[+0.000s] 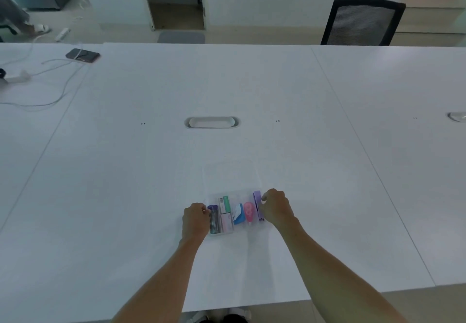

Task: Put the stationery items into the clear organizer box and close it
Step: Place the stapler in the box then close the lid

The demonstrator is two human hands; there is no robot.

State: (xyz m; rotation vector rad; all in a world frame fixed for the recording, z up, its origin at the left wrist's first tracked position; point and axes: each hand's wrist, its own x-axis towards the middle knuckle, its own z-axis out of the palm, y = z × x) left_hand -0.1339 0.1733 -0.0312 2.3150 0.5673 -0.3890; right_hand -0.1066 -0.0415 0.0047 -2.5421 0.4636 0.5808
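The clear organizer box (228, 232) lies on the white table in front of me, its transparent lid (230, 175) open flat on the far side. Inside are a dark pen case (213, 219), a green-and-white packet (224, 204), a blue item (239, 215), a pink correction tape (249, 212) and a purple stapler (257, 204). My left hand (195, 221) grips the box's left edge. My right hand (276, 208) holds the right edge beside the purple stapler.
A cable port (212, 122) sits mid-table beyond the box. A phone (82, 55) and white cables (50, 83) lie at the far left. A black mesh chair (363, 21) stands behind the table's far edge.
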